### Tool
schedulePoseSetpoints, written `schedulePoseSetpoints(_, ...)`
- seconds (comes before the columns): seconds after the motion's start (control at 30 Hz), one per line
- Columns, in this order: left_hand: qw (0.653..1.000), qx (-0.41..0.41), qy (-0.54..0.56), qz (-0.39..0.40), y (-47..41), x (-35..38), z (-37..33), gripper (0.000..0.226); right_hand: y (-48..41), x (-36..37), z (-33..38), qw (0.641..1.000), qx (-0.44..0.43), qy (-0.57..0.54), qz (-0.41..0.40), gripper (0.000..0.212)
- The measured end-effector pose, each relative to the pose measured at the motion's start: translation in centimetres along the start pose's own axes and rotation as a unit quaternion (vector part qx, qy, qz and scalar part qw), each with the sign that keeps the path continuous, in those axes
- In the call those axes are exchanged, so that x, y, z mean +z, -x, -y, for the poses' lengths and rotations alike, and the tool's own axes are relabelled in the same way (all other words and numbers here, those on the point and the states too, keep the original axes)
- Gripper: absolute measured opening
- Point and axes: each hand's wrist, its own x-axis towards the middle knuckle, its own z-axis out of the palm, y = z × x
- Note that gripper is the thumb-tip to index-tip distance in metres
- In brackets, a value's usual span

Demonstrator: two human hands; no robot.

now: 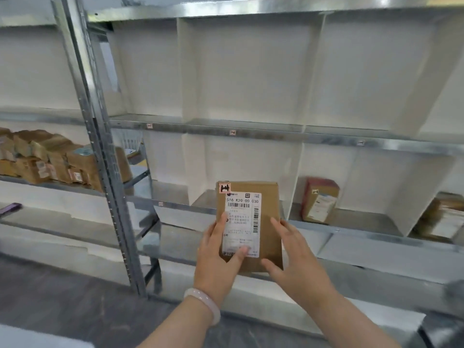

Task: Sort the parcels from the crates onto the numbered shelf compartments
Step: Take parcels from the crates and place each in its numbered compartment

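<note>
A brown cardboard parcel [267, 204] with a white shipping label and a small red tag at its top left corner is held upright in front of the metal shelf [251, 133]. My left hand [218, 257] grips its lower left side, with the thumb across the label. On the parcel's lower right edge lies my right hand [296, 259], fingers spread and fairly straight. The shelf has white dividers forming compartments with small number tags on the rail. One red and brown parcel [319, 200] stands in a compartment to the right.
More parcels [442, 217] lie in the far right compartment. A neighbouring rack on the left carries several stacked brown parcels [50, 159]. A grey upright post [105, 156] stands between the racks. The upper compartments hold nothing. No crates are in view.
</note>
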Motion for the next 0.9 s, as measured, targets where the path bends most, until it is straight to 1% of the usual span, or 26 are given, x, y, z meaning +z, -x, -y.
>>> schedulePoseSetpoints(0.17, 0.998, 0.020, 0.003, 0.063, -0.5, 7.2, -2.7, 0.085, 1.2, -4.0, -5.8, 0.999, 0.041, 0.021, -0.028, 0.085)
schedulePoseSetpoints(0.37, 0.993, 0.042, 0.010, 0.108, -1.8, 14.0, -3.5, 0.090, 2.4, -6.8, -10.6, 0.995, 0.082, 0.039, -0.049, 0.083)
schedulePoseSetpoints(0.47, 0.989, 0.063, 0.016, 0.130, -2.3, 16.8, -3.7, 0.091, 2.6, -7.9, -12.6, 0.992, 0.102, 0.050, -0.059, 0.083)
schedulePoseSetpoints(0.57, 0.984, 0.067, 0.031, 0.161, -3.4, 19.5, -4.2, 0.089, 2.4, -9.1, -14.6, 0.988, 0.122, 0.057, -0.078, 0.082)
schedulePoseSetpoints(0.73, 0.972, 0.101, 0.055, 0.207, -6.5, 24.6, -4.8, 0.089, 0.9, -10.5, -18.2, 0.977, 0.156, 0.081, -0.117, 0.083)
schedulePoseSetpoints(0.8, 0.973, 0.100, 0.043, 0.205, -6.9, 25.5, -4.9, 0.089, 0.7, -11.0, -18.6, 0.977, 0.157, 0.088, -0.119, 0.082)
schedulePoseSetpoints(0.9, 0.968, 0.112, 0.054, 0.219, -8.6, 27.2, -4.7, 0.089, -0.5, -11.2, -19.7, 0.971, 0.175, 0.104, -0.128, 0.083)
